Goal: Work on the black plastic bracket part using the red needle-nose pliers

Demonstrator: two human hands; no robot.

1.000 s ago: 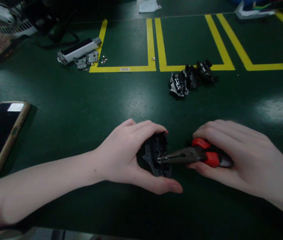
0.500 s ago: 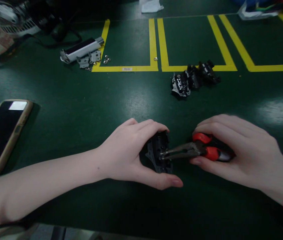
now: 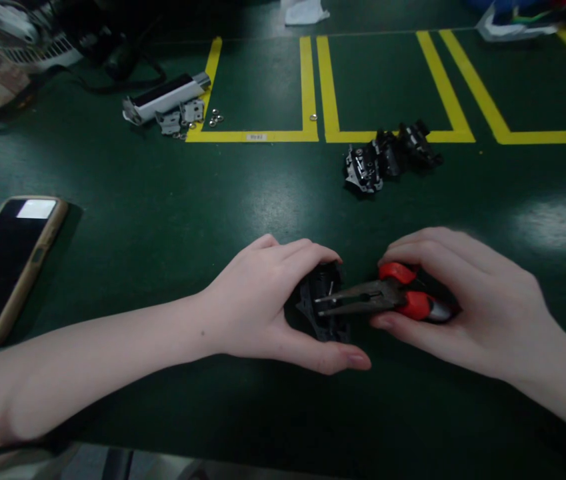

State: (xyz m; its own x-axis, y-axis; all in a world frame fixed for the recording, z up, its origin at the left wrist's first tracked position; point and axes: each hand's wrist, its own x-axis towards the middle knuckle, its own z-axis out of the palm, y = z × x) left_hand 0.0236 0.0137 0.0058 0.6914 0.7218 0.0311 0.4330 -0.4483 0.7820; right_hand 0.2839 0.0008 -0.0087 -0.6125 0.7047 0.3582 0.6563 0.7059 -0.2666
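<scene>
Spread apart now, the tips of the pliers (image 3: 385, 295) were nearly together half a second ago. I hold the black plastic part (image 3: 331, 325) at lower centre of the frame, my left hand (image 3: 273, 300) closed around it, fingers over its far end, thumb along its near end. My right hand (image 3: 467, 300) is wrapped round the red handles (image 3: 415, 305). From that grip the part lies straight to the left, its long axis running near to far, so the pliers reach across it, beside what looks like a thin pin (image 3: 331, 288). Farther off: a phone (image 3: 7, 267) at left, black pieces (image 3: 387, 157) at upper right, rings (image 3: 215, 118) at upper left.
</scene>
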